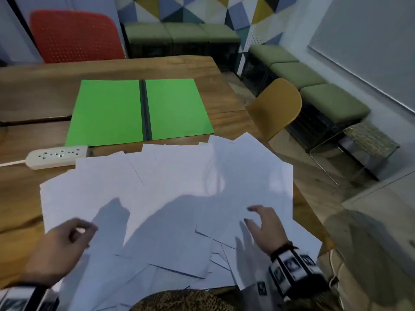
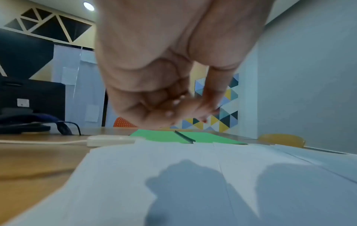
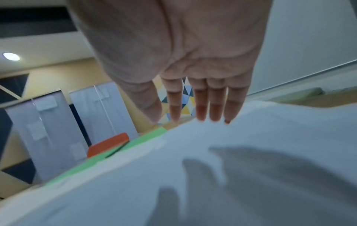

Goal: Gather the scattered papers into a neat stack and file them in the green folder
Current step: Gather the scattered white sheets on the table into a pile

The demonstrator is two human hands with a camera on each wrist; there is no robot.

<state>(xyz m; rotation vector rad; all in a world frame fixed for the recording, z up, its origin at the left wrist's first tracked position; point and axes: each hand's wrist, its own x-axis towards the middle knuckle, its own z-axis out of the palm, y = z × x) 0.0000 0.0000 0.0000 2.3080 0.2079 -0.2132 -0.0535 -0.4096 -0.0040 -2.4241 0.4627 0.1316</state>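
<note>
Several white papers (image 1: 179, 187) lie scattered and overlapping on the near half of the wooden table (image 1: 33, 90). Beyond them the green folder (image 1: 112, 108) lies open flat, with a dark spine down its middle. My left hand (image 1: 83, 230) hovers over the papers' left side with its fingers curled into the palm and holds nothing; the left wrist view shows the left hand (image 2: 173, 107) well above the papers (image 2: 193, 175), with the folder (image 2: 160, 136) ahead. My right hand (image 1: 253, 214) is spread over the right side. In the right wrist view the right hand (image 3: 193, 117) has straight fingers, tips close to a raised sheet (image 3: 193, 183).
A white power strip (image 1: 56, 156) with its cable lies left of the papers, near the folder's front corner. An orange chair (image 1: 74, 34) stands behind the table and a yellow chair (image 1: 278, 106) at its right edge. Green stools (image 1: 332, 104) line the walls. Some sheets overhang the near edge.
</note>
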